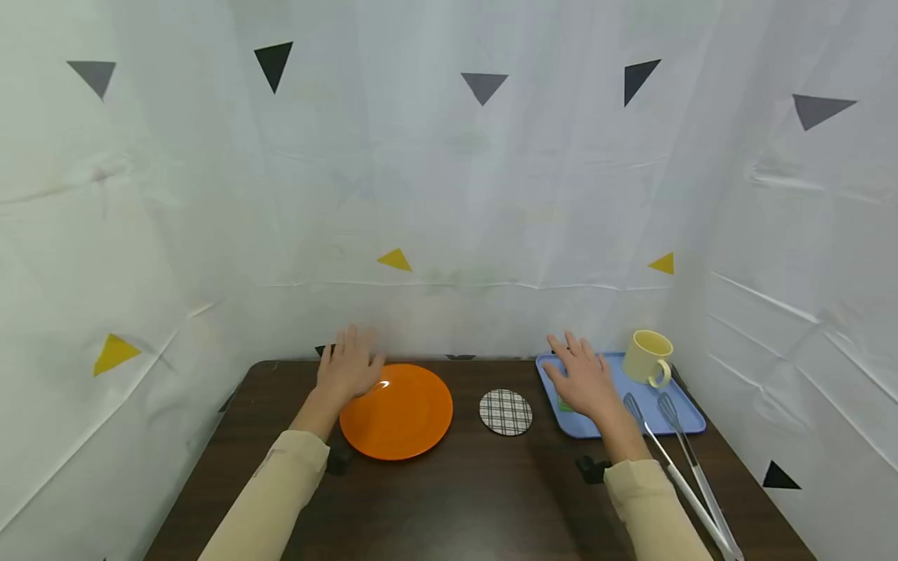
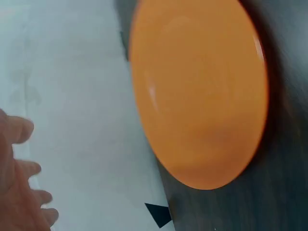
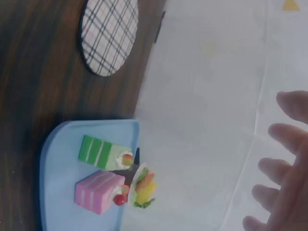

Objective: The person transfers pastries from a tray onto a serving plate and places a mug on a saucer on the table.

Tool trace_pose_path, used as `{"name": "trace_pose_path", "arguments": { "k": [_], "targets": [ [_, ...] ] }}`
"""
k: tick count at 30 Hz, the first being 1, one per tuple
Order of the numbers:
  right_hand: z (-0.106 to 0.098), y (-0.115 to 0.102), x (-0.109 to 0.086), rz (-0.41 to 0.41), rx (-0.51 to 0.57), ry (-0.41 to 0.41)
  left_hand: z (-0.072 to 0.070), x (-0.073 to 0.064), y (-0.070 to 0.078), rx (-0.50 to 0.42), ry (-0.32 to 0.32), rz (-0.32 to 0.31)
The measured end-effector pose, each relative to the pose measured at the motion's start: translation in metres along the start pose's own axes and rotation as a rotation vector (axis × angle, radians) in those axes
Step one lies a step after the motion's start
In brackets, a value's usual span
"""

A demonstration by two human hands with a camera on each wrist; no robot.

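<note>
My left hand [image 1: 348, 366] hovers over the left edge of a round orange plate [image 1: 400, 417], fingers spread and holding nothing. My right hand [image 1: 582, 378], also empty with its fingers apart, is above the left part of a blue tray [image 1: 578, 426]. On that tray, the right wrist view shows a green cake slice [image 3: 96, 151], a pink cake slice [image 3: 94, 193] and a small fruit-topped tart [image 3: 143, 191]. In the head view the right hand and forearm mostly hide these sweets. A plaid round coaster [image 1: 506, 412] lies between plate and tray.
A yellow mug [image 1: 645, 357] stands at the tray's back right. Metal tongs [image 1: 693, 500] rest with their heads over the tray and their joined end toward the table's front right. White curtains [image 1: 449, 187] with printed triangles enclose the dark wooden table [image 1: 449, 506] behind and at both sides.
</note>
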State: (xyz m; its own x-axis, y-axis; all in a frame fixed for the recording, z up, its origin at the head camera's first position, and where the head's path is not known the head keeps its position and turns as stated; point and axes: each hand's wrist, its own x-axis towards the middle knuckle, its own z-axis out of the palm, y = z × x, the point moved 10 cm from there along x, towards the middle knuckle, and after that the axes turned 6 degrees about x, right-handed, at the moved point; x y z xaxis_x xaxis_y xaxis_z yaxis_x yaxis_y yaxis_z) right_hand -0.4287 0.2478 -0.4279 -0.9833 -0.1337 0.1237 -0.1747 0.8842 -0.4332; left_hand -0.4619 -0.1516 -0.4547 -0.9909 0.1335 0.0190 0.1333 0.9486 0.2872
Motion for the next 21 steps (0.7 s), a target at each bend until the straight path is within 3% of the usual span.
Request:
{"name": "trace_pose_path", "arguments": {
  "k": [4, 8, 13, 21],
  "targets": [
    [-0.009, 0.002, -0.007, -0.026, 0.048, 0.051, -0.022, -0.001, -0.010, -0.095, 0.089, -0.071],
    [-0.020, 0.009, -0.020, -0.026, 0.100, 0.140, -0.030, 0.000, -0.025, -0.199, 0.105, -0.103],
    [-0.029, 0.031, -0.040, 0.021, 0.131, 0.213, -0.023, -0.007, -0.051, -0.270, 0.084, -0.116],
    [-0.036, 0.075, -0.076, 0.190, 0.179, 0.206, 0.004, -0.022, -0.089, -0.422, 0.081, -0.159]
  ]
}}
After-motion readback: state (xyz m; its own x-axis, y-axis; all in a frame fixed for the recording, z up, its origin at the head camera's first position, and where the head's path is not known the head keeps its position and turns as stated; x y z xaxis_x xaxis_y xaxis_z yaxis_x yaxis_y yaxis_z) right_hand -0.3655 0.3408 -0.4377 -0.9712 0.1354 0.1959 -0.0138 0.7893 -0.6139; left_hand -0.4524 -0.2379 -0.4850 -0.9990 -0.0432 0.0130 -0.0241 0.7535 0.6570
